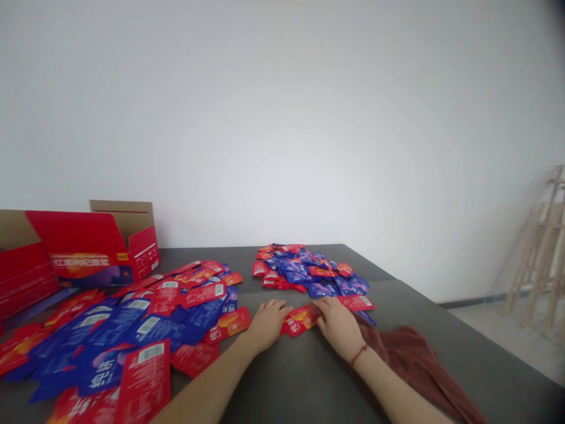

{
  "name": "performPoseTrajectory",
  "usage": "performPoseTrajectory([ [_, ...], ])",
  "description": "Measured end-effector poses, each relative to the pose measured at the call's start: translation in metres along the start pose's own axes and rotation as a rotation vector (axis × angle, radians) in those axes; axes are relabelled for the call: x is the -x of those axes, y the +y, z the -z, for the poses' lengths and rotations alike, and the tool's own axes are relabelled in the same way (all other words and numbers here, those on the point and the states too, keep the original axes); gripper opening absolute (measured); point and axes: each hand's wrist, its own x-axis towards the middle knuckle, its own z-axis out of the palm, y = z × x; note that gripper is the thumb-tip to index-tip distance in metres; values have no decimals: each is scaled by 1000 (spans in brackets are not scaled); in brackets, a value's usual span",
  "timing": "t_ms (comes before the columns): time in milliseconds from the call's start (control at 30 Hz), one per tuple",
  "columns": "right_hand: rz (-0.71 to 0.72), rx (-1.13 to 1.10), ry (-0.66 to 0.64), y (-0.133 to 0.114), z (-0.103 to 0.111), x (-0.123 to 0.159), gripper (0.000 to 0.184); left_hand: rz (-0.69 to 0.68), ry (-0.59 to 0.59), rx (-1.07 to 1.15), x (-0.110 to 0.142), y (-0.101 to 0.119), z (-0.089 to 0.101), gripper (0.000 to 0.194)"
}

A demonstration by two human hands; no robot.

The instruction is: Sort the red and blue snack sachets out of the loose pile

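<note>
currently the left hand [266, 324] rests open just beside a small red foil sachet [300, 321], while the right hand [338, 325] lies flat, fingers over its end. a heap of matching sachets [304, 271] lies beyond.

A red foil sachet [300, 321] (orange-printed face up) lies flat.

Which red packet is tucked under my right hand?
The red packet with the orange picture, between your left hand and right hand; its end sits under your right fingers, the others lie in piles.
</note>
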Motion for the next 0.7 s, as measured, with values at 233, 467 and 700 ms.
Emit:
performPoseTrajectory([
  [233,287,-23,-109,-26,-6,5,36,-44,-5,26,0,0,0,42],
  [467,47,50,-108,-14,-7,-2,35,-40,-8,35,0,1,2,46],
  [700,11,65,-134,5,-2,-1,37,-43,-8,26,1,0,2,47],
])
